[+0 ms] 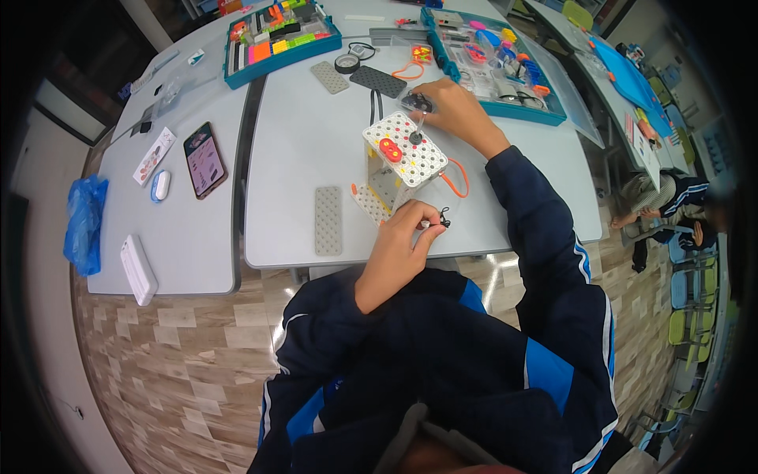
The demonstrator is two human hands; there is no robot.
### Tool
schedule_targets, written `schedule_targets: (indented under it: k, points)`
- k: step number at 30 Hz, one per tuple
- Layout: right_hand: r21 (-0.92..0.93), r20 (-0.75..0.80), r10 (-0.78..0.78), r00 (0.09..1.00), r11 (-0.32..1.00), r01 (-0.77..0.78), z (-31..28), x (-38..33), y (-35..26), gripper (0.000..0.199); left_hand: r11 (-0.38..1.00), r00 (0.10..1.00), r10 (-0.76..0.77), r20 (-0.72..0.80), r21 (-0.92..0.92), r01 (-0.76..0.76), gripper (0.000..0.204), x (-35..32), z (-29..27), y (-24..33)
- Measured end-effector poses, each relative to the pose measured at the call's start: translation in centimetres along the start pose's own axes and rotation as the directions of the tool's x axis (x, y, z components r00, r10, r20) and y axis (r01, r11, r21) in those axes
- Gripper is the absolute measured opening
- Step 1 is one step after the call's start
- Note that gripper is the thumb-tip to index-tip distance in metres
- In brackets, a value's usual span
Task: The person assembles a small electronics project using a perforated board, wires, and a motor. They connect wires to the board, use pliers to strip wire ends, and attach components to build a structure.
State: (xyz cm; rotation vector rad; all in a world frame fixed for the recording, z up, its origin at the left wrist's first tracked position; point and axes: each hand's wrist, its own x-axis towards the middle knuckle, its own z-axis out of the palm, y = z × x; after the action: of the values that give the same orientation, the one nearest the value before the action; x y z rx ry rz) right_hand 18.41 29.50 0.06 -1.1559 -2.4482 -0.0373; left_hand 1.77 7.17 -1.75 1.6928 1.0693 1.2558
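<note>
White-topped frame stands upright between the person's two hands, on the middle of the worktop, closer to the near edge than the far one. The left hand has a narrow grip, thumb and forefinger pinched on a small pale piece, with a small black part just beside the fingertips; I can't tell whether the two are joined. That pinch sits at the frame's foot, on the side facing the near edge, so the frame rises beyond it, toward the far edge. The right hand reaches in over the frame's far side, fingers bent at a clear container of dark parts; whether that grip holds anything, I can't tell. Of the two, it looks nearer to the grey upright on the top plate, whose long axis slants from far left to near right. An orange loop bows out toward the worktop's right edge. Leftward lies a grey perforated plate, its long axis pointing at the near edge.
</note>
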Motion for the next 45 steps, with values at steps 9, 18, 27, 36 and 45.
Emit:
schedule_targets:
  k: [9,18,27,36,45]
  points:
    - [0.059,-0.036,-0.114,0.993,0.992,0.116,-1.5,-4.2,0.1,0.034,0.993,0.972,0.001,-0.235,0.118,0.028,0.012,0.9,-2.1,-3.1]
    - [0.172,-0.264,0.114,0.958,0.983,-0.070,-5.0,-14.6,-3.7,0.032,0.891,0.978,-0.199,-0.064,-0.427,0.153,0.012,-2.1,-1.9,-1.9]
    - [0.113,-0.213,-0.092,0.973,0.987,0.118,-5.5,-19.8,-8.1,0.029,0.925,0.941,-0.303,0.151,-0.189,0.329,0.024,-3.1,0.4,1.1]
    - [0.115,-0.142,-0.260,0.955,0.954,0.277,-6.6,-19.3,-6.5,0.032,0.823,0.990,0.137,0.043,0.551,-0.138,0.054,0.8,4.9,-0.7]
    - [0.031,-0.229,-0.348,0.909,0.931,0.364,-6.5,-20.0,-5.7,0.027,0.845,0.997,-0.018,0.070,0.535,-0.022,0.053,1.0,5.4,-1.6]
